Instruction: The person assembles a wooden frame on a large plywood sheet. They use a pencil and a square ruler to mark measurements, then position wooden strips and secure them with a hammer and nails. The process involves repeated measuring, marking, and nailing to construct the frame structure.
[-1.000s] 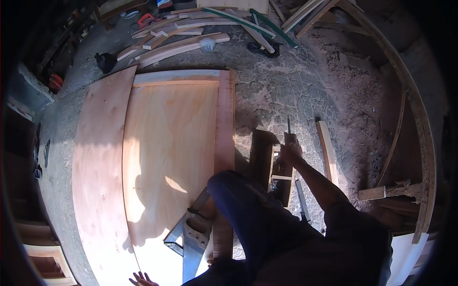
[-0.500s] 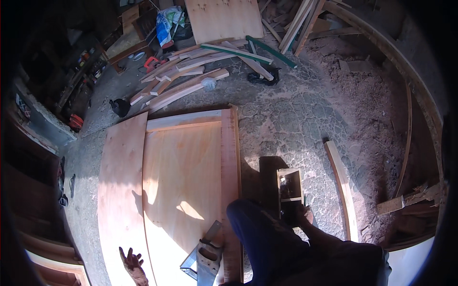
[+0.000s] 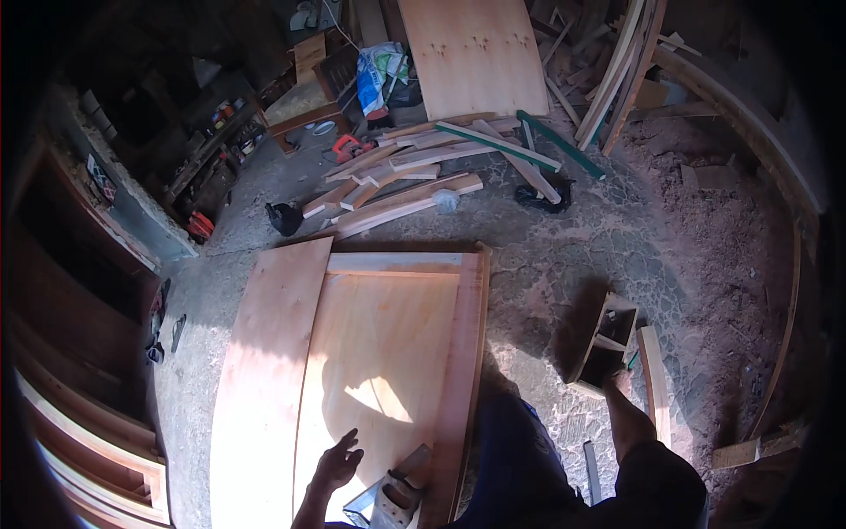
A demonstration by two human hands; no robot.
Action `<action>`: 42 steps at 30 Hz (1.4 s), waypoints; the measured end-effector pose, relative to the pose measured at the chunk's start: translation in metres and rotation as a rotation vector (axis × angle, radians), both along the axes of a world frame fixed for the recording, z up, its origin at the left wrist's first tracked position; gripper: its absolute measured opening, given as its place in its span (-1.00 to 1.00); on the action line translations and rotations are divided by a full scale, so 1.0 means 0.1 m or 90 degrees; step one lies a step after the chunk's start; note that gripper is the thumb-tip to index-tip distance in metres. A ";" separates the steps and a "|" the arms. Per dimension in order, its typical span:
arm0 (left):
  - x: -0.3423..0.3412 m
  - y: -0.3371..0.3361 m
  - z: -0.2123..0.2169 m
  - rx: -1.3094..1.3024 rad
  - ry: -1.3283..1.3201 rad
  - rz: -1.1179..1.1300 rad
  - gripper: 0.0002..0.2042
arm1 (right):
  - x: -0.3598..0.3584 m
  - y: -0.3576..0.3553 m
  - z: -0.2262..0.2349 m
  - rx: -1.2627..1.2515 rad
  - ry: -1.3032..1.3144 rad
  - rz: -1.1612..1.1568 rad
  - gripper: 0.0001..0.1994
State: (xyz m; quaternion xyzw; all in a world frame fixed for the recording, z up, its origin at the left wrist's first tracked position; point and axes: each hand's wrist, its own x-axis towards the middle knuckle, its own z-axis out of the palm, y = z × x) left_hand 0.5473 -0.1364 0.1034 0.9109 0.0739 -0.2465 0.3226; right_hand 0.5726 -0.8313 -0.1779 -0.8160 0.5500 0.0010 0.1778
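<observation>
Right hand (image 3: 619, 381), at the near end of the divided box (image 3: 610, 343); its fingers are in shadow, so neither their opening nor the firmness of any grip can be told. The box is right of the panel (image 3: 388, 331), over the floor (image 3: 546, 264); whether it is raised or resting cannot be told. Left hand (image 3: 337, 462), above the near part of the panel, fingers loosely parted and holding nothing. Just right of this hand, a saw (image 3: 397, 502) lies on the panel, its handle toward the person. A plywood sheet (image 3: 269, 353) runs along the panel's left side. The person's leg (image 3: 520, 463) stands between panel and box, hiding part of the floor. A short timber (image 3: 653, 379) lies close along the box's right side, crowding it there; a dark strip (image 3: 591, 472) lies nearer the person. Beyond the panel's far edge, a heap of boards (image 3: 410, 203) covers the floor, with two green strips (image 3: 498, 146) (image 3: 564, 145) across its right part, a red tool (image 3: 348, 148) at its left and a large board (image 3: 476, 57) upright behind.
</observation>
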 end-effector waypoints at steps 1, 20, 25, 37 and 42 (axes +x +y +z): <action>0.05 -0.23 -0.15 0.004 -0.022 -0.050 -0.42 | 0.02 0.01 -0.01 -0.015 -0.036 -0.003 -0.51; 0.21 -2.25 -1.47 0.168 0.004 -0.307 0.01 | 0.08 0.33 0.42 0.030 -0.073 -0.037 -0.80; 0.18 -2.27 -1.46 0.135 0.048 -0.262 0.05 | 0.06 0.36 0.46 -0.002 -0.056 -0.019 -0.75; 0.71 -1.40 0.35 0.054 0.173 -0.115 -0.26 | -0.80 0.50 2.02 0.219 0.187 0.020 -0.30; -0.10 -0.74 1.62 0.015 0.220 0.179 -0.35 | -2.68 0.87 3.51 0.264 0.125 0.142 -0.42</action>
